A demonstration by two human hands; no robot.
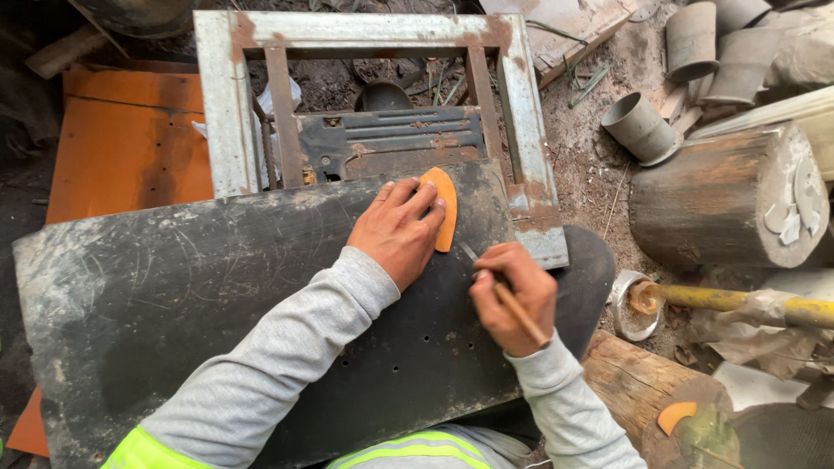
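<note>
Here a dark, scuffed sheet lies across the scene as the work surface, its far right corner resting over a rusty grey metal frame; an orange panel shows beyond the sheet's far left edge. To the right of the sheet sit a thick log, grey cups on the dirt, and a yellow handle. Both forearms, in grey sleeves, come in from the near edge and angle toward the sheet's far right corner. The left hand lies palm down, fingers spread flat, pressing on an orange piece near the far edge; it pins the piece without curling round it. The piece is a slim curved slice, its long axis running from the far edge toward the near edge, tilted slightly, with its rounded end pointing away from the person. The right hand, just beside the left and nearer the sheet's right edge, is clenched around a thin stick, held like a pen; its metal tip points up-left toward the piece's near end, close to it.
</note>
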